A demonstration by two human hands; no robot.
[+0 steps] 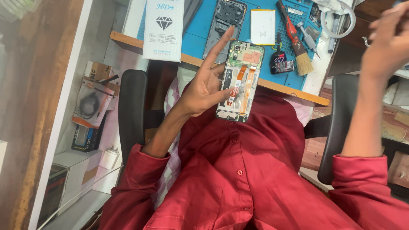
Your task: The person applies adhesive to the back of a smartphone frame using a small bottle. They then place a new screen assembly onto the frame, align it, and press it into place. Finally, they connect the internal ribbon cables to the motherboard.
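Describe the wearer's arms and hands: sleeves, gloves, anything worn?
Both hands are bare, with no gloves. No rings or watch show on the left hand; the right hand is blurred, so I cannot tell there. Both arms wear dark red shirt sleeves pushed up near the elbows, forearms uncovered. The shirt has matching red buttons.

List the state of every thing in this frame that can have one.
Opened phone with orange flex cables: back off, insides exposed, held upright in the left hand.
Left hand: gripping the phone's edge, index finger extended.
Right hand: raised, holding nothing visible.
Dark phone back frame: lying flat on the blue work mat.
Wooden-handled brush: lying on the mat.
White flat battery: lying loose.
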